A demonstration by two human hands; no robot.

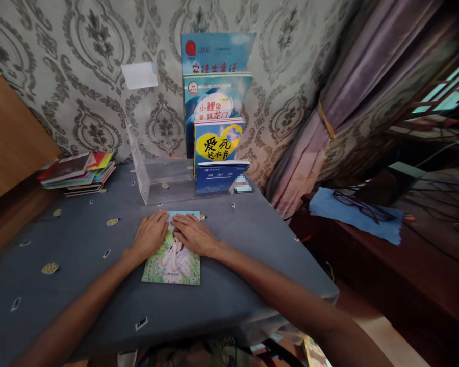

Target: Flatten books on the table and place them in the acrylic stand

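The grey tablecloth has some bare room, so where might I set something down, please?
Bare tablecloth lies between the book pile and the left hand, and between the right hand, the clear rack and its right edge. Crowded: the rack's right side, holding upright books, and the booklet under both hands.

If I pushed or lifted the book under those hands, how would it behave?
The book looks thin, so it is probably light and may sag if held by one edge. It lies flat on the tablecloth, so a push would likely slide it, not tip it.
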